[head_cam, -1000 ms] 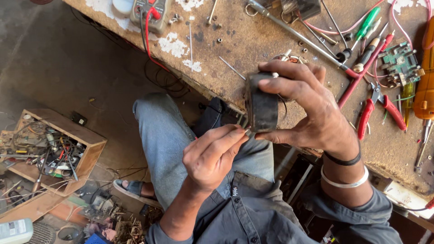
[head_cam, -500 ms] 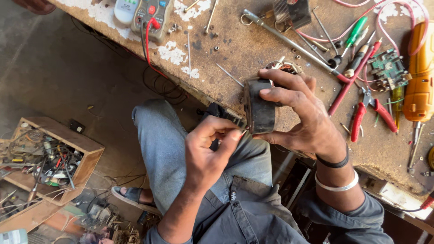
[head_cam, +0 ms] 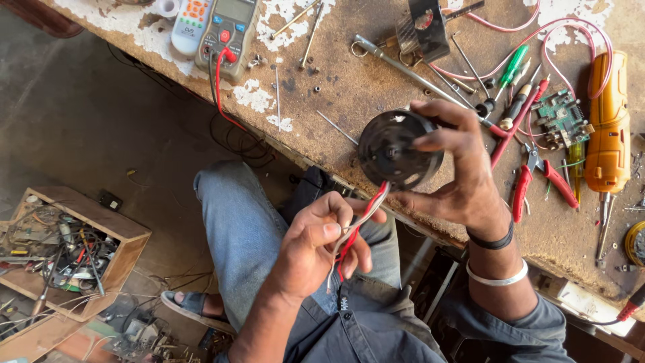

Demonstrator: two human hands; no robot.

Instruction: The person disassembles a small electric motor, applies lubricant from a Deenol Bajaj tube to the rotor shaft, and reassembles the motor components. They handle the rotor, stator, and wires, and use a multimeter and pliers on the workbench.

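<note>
Two bare hands are working over the edge of a worn wooden workbench point(head_cam: 376, 81), seen from above. Just off that bench edge, the right hand point(head_cam: 463, 181) is gripping a round black motor point(head_cam: 398, 149), fingers wrapped firmly around its rim so the flat perforated face is turning up toward the camera. Below the motor, the left hand point(head_cam: 319, 245) is pinching a bundle of red and white wires point(head_cam: 356, 232) that is trailing out of the motor's lower edge, thumb and fingers closed snugly on them. It looks as though the leads are being sorted or drawn out for inspection; the next move would likely call for keeping the motor steady while separating single wires without tugging them loose. The motor is looking dark, dusty and disc-shaped, with small holes across its face. On the bench beyond the motor, a multimeter point(head_cam: 230, 27) with red leads is lying at the far left, red-handled pliers point(head_cam: 537, 176) and a small green circuit board point(head_cam: 561, 117) are lying to the right, and an orange power tool point(head_cam: 608, 128) is resting farther right. Down on the floor, well left of the bench, a wooden box of scrap parts point(head_cam: 67, 249) is sitting
</note>
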